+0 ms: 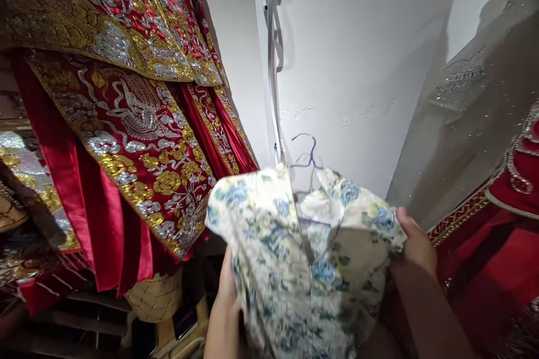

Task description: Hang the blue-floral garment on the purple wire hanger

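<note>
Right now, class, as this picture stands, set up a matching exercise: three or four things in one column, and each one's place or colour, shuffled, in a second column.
Things:
1. floral garment
2. embroidered robe
3. left hand
4. right hand

Places or colours:
A. red with gold and silver, hanging at upper left
B. grips the cloth's right edge
C. cream with blue flowers, held in the middle
D. under the cloth's lower left

Pairs: 1-C, 2-A, 3-D, 4-B
</note>
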### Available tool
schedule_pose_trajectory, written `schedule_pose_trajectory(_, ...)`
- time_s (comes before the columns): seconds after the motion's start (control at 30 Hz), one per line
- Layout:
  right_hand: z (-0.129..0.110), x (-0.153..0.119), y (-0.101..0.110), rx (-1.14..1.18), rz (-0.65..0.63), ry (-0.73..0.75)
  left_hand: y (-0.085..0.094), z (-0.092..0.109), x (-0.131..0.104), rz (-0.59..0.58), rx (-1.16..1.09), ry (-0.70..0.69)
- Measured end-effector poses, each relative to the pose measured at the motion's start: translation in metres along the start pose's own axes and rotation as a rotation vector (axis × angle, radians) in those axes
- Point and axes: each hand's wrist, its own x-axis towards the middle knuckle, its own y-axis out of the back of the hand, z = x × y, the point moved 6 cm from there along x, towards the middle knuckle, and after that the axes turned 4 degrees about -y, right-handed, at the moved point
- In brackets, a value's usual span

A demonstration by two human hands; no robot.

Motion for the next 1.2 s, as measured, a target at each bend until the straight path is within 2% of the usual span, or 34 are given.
schedule_pose_trajectory(0.07, -0.006, 0.001, -0.021, -0.005, 0.021, 0.070, 0.026, -0.018, -0.015, 0.107, -0.109, 0.107)
schedule_pose_trajectory(0.13, -0.003, -0.004, -0.040, -0.006, -0.011, 0.071, 0.041, -0.039, -0.030, 0.206, -0.157, 0.222)
schedule_pose_trajectory(0.2, 0.008, -0.013, -0.054, -0.027, -0.088, 0.031, 0.046, -0.058, -0.040, 0.247, -0.129, 0.276)
schedule_pose_trajectory(0.27, 0.022, -0.022, -0.056, -0.076, -0.186, 0.001, 0.044, -0.072, -0.048, 0.236, -0.083, 0.260)
schedule_pose_trajectory(0.33, 0.036, -0.026, -0.045, -0.143, -0.241, -0.002, 0.041, -0.083, -0.056, 0.214, -0.041, 0.231)
schedule_pose_trajectory(0.43, 0.048, -0.021, -0.013, -0.253, -0.204, 0.050, 0.038, -0.096, -0.065, 0.186, -0.027, 0.258)
schedule_pose_trajectory(0.5, 0.050, -0.015, 0.003, -0.320, -0.194, 0.113, 0.036, -0.101, -0.067, 0.182, -0.030, 0.277)
schedule_pose_trajectory(0.6, 0.044, -0.011, 0.011, -0.459, -0.200, 0.241, 0.034, -0.101, -0.065, 0.187, -0.004, 0.272)
schedule_pose_trajectory(0.7, 0.045, -0.022, 0.015, -0.640, -0.058, 0.359, 0.033, -0.104, -0.063, 0.177, 0.032, 0.276)
schedule_pose_trajectory(0.77, 0.058, -0.039, 0.021, -0.703, 0.063, 0.385, 0.032, -0.111, -0.065, 0.193, 0.035, 0.291)
schedule_pose_trajectory(0.8, 0.071, -0.050, 0.024, -0.710, 0.084, 0.370, 0.032, -0.116, -0.067, 0.210, 0.026, 0.300)
schedule_pose_trajectory(0.83, 0.087, -0.061, 0.024, -0.694, 0.053, 0.328, 0.030, -0.120, -0.070, 0.223, 0.011, 0.310)
schedule_pose_trajectory(0.87, 0.106, -0.071, 0.021, -0.679, -0.036, 0.258, 0.027, -0.124, -0.073, 0.225, -0.011, 0.320)
schedule_pose_trajectory(0.93, 0.147, -0.093, 0.007, -0.698, -0.335, 0.058, 0.018, -0.131, -0.078, 0.191, -0.072, 0.343)
schedule_pose_trajectory(1.0, 0.172, -0.111, -0.005, -0.693, -0.541, -0.100, 0.010, -0.132, -0.081, 0.144, -0.118, 0.360)
schedule_pose_trajectory(1.1, 0.173, -0.115, -0.015, -0.683, -0.657, -0.162, 0.009, -0.127, -0.082, 0.140, -0.092, 0.355)
schedule_pose_trajectory(1.2, 0.157, -0.103, -0.014, -0.745, -0.702, -0.110, 0.017, -0.125, -0.080, 0.230, 0.000, 0.305)
